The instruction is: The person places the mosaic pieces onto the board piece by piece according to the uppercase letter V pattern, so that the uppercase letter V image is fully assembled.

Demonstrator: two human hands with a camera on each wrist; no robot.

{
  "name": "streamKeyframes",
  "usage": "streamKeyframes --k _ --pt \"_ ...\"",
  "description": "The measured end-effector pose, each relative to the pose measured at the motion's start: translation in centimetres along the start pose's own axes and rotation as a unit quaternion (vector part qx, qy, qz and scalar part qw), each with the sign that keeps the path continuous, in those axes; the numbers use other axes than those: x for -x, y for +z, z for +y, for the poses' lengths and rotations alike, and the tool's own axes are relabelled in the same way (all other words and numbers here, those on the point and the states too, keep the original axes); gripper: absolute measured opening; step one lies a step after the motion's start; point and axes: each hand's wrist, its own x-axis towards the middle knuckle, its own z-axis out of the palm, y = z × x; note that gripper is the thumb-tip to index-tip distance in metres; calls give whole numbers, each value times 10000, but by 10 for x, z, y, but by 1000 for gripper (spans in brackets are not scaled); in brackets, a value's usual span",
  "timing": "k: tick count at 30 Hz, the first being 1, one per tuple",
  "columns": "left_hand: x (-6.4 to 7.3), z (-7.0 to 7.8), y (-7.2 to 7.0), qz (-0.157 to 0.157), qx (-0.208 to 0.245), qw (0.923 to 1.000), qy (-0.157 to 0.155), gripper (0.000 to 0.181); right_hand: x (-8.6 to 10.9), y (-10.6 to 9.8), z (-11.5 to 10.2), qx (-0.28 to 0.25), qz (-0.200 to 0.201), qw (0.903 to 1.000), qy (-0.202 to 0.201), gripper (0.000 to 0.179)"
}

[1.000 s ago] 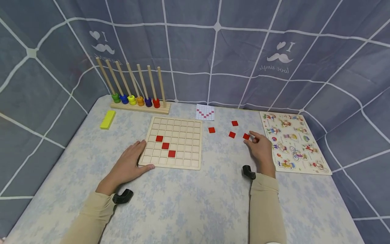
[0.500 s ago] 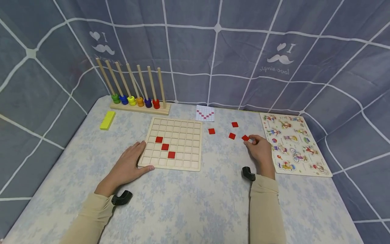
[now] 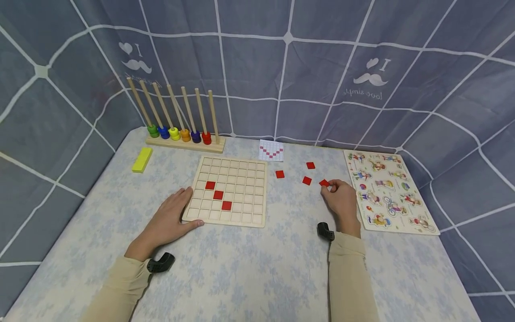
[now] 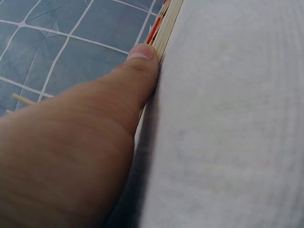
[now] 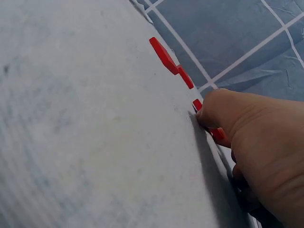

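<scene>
Pale floral cloth [image 3: 257,273], blue gridded curtain [image 3: 253,67] behind. Red tile [image 3: 323,183] pinched at edge by right hand [image 3: 341,200], on or just above cloth, right of grid board [image 3: 245,191]. Shallow pinch could let tile slip; dragging might nudge neighbouring tile [image 3: 307,180]. Left hand [image 3: 169,219], thumb spread from fingers, rests against board; uneven pressure might shift it. Left wrist view shows board edge-on; pattern card [image 3: 271,150] shows only from head.

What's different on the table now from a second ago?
The right hand has shifted a little left, its thumb and index finger drawing together on the rightmost red tile, which they now appear to pinch. That tile hasn't visibly travelled. Unchanged: the left hand at the grid board, the three placed tiles and the three other loose tiles.
</scene>
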Motion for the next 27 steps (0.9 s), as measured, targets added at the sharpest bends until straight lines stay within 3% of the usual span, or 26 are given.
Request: streamKeyframes --k 9,19,23,27 --pt "1 0 -3 41 -32 10000 -85 109 2 1 -10 -339 44 9994 -13 33" --pt "1 2 -2 29 40 9999 -98 108 2 -6 -30 -1316 -17 9913 -3 32" --pt "0 2 -4 18 20 10000 -41 108 6 -4 -46 -1408 -40 9895 -328 27" --pt "0 2 -6 -20 0 10000 -45 109 9 3 -70 -1457 -111 9835 -1070 24"
